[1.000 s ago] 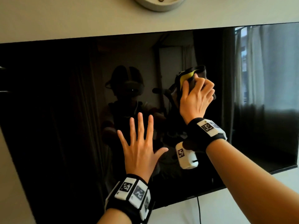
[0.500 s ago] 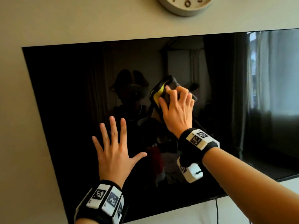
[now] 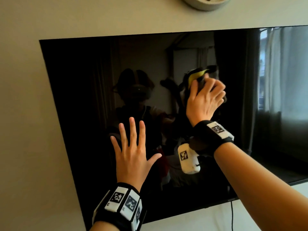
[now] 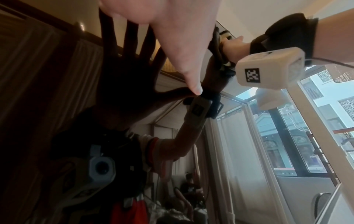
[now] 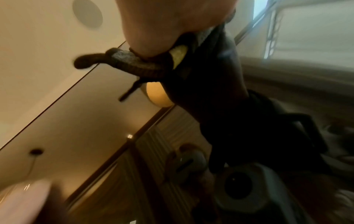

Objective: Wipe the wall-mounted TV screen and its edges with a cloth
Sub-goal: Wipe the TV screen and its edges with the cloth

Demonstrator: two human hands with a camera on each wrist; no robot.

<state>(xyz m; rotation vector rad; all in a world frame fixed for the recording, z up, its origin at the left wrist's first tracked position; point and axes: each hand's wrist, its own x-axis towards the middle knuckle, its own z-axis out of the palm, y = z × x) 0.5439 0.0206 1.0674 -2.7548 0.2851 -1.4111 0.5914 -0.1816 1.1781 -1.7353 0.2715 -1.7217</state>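
The black wall-mounted TV screen [image 3: 80,100] fills most of the head view and mirrors the room. My right hand [image 3: 205,99] grips a dark cloth with a yellow side [image 3: 198,75] and presses it against the glass in the screen's upper middle. The same cloth [image 5: 134,60] bulges from under my right palm in the right wrist view. My left hand [image 3: 133,147] lies flat on the lower middle of the screen, fingers straight and spread, holding nothing. Its thumb tip [image 4: 195,87] touches the glass in the left wrist view.
A round wall clock [image 3: 206,2] hangs just above the TV. Beige wall [image 3: 25,114] borders the screen on the left and top. A thin black cable [image 3: 231,214] drops from the TV's bottom edge. The screen's right part reflects bright curtains.
My right hand slid the cloth leftward across the glass, then back to the right and a little up. The left hand stayed flat on the screen while the camera view shifted.
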